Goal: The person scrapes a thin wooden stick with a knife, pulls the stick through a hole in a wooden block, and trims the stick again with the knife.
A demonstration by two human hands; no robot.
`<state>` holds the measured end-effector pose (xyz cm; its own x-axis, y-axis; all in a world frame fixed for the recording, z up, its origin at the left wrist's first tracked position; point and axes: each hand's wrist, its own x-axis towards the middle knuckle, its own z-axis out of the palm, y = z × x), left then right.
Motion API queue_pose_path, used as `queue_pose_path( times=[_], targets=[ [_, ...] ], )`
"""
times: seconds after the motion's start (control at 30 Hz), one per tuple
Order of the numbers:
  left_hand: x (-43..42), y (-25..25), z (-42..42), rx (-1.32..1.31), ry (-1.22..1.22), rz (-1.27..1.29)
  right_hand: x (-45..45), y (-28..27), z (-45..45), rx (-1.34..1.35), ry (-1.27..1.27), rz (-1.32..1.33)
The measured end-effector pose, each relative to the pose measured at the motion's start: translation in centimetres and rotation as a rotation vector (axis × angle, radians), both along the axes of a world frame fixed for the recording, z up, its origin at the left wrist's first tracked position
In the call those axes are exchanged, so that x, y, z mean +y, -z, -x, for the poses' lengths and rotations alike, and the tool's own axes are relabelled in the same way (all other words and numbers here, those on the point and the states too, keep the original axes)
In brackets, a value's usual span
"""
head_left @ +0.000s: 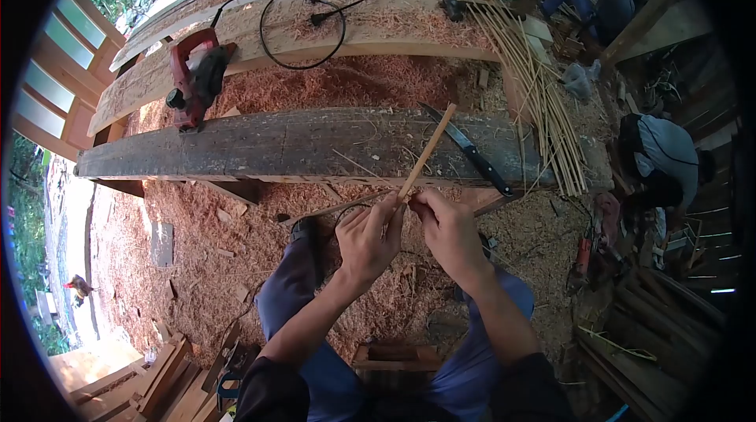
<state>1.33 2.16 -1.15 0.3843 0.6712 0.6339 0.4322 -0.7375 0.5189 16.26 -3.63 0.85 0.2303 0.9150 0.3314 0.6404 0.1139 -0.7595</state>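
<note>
A flat bamboo strip (428, 153) slants up and away from my hands, over the near edge of the dark plank bench. My left hand (368, 237) is closed round its lower part, thumb and fingers pinching it. Right beside it my right hand (447, 231) is closed too, its thumb and forefinger pinched at the strip's lower end; the exact contact is partly hidden by the fingers. On the bench, just behind the strip, lies a knife (472, 156) with a black handle pointing toward me. Thin slivers lie scattered on the dark plank (268, 138).
A red electric planer (197, 79) stands at the left, its black cord (342, 28) looped over the pale board. A pile of thin bamboo sticks (543, 99) lies at the right. Shavings cover the floor. Another person (665, 154) crouches at the right; one more sits farther back.
</note>
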Motion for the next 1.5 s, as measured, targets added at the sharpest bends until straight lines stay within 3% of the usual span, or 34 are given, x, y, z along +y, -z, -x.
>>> queue_pose_path(
  times=[0.37, 0.63, 1.5],
  targets=[
    [-0.2, 0.1, 0.0, -0.001, 0.007, -0.026, 0.0, -0.9, 0.1, -0.074, -0.006, 0.076],
    [-0.6, 0.3, -0.3, -0.01, -0.008, 0.035, 0.2, -0.7, 0.2, -0.043, 0.023, -0.057],
    [-0.5, -0.2, -0.3, -0.043, -0.03, 0.012, 0.3, -1.6, 0.5, -0.103, 0.027, -0.071]
  ],
)
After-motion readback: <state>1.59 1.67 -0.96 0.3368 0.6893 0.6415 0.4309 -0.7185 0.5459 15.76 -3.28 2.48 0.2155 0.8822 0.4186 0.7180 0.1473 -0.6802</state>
